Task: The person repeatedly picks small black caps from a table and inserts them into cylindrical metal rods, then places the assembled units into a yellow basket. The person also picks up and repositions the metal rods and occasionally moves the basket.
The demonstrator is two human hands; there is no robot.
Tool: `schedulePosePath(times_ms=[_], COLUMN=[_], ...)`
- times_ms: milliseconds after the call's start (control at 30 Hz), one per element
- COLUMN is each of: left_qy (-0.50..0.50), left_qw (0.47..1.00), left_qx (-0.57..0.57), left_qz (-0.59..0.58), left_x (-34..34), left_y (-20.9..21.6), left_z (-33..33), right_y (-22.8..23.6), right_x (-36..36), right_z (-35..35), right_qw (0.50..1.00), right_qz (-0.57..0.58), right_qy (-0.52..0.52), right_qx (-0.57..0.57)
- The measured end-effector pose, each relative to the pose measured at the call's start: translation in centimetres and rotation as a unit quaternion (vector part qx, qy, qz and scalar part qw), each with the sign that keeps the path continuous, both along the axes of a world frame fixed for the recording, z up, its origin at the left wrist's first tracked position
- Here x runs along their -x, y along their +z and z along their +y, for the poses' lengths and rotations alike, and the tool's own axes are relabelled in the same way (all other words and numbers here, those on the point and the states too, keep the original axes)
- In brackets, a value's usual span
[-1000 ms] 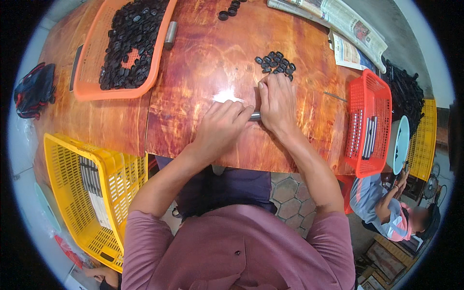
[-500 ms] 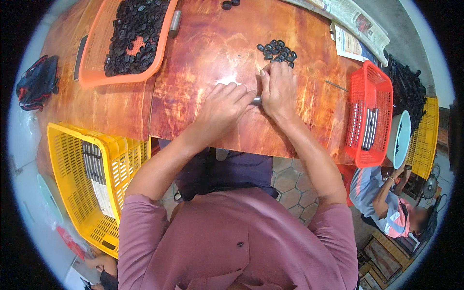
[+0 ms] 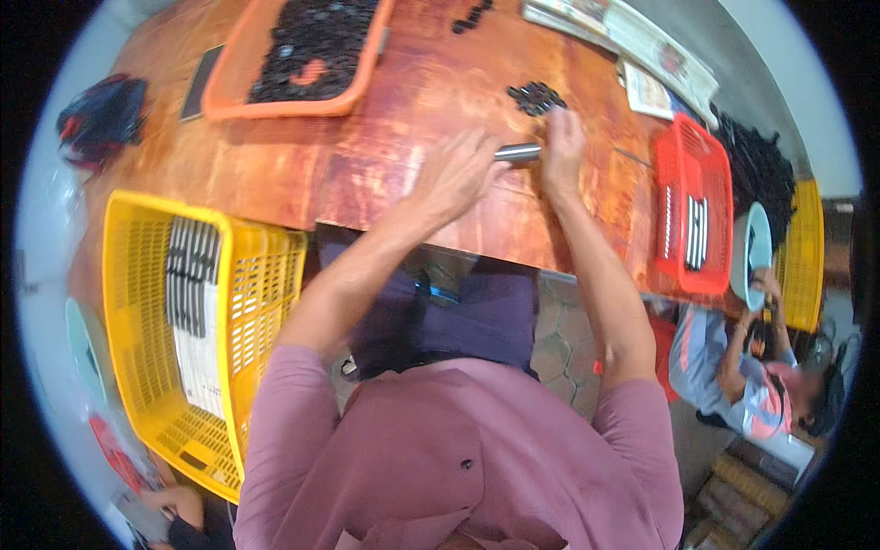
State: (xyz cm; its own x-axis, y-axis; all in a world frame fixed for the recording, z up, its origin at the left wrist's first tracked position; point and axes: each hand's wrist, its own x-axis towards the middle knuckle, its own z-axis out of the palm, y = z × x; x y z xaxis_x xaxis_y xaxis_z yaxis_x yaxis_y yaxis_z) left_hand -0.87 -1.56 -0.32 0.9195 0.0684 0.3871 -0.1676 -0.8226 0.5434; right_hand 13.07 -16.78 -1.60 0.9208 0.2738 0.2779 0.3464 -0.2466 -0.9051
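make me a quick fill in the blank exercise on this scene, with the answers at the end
1. A metal cylinder shows in the gap between the left hand and the ____.
2. The small pieces piled on the table just beyond that hand are coloured ____.
3. The basket toward the table's left, filled with many similar pieces, is coloured ____.
4. The large crate at the person's left is coloured ____.

Missing words: right hand; black; orange; yellow.

Left fingers (image 3: 477, 156) on a grey metal tube (image 3: 520, 152), right fingers (image 3: 566, 130) by its other end, black pieces (image 3: 535, 97) just beyond
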Motion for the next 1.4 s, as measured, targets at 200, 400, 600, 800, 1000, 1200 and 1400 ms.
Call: schedulePosePath(times_ms=[200, 400, 600, 800, 1000, 1200, 1400], left_qy=[0.012, 0.061, 0.096, 0.282, 0.519, 0.647, 0.643], left_qw=[0.914, 0.933, 0.867, 0.932, 0.812, 0.745, 0.747], left_qx=[0.397, 0.344, 0.486, 0.219, 0.241, 0.149, 0.158], left_qz=[0.083, 0.083, 0.049, -0.056, -0.114, 0.066, 0.061], left_x=[3.0, 11.8, 20.4, 31.4, 40.1, 48.5, 50.0], left_y=[-0.5, 3.9, 9.6, 17.7, 18.0, 3.0, -6.8], left_z=[-3.2, -3.0, -0.2, 7.1, 15.6, 22.3, 22.5], right_y=[-4.6, -3.2, -3.8, -3.4, -1.6, -3.5, -2.9], right_x=[-3.5, -4.1, -4.7, -2.9, -1.2, -3.2, -3.0], right_z=[-3.3, -2.5, -2.0, -1.8, -1.8, -2.5, -2.4], right_qw=[0.999, 1.0, 0.999, 0.997, 0.998, 0.998, 0.994], right_qz=[-0.036, 0.012, -0.002, 0.028, 0.029, -0.016, -0.033], right_qy=[-0.009, 0.027, 0.041, 0.056, 0.055, 0.052, 0.053], right_qx=[-0.026, 0.001, -0.002, -0.054, -0.024, 0.031, 0.092])
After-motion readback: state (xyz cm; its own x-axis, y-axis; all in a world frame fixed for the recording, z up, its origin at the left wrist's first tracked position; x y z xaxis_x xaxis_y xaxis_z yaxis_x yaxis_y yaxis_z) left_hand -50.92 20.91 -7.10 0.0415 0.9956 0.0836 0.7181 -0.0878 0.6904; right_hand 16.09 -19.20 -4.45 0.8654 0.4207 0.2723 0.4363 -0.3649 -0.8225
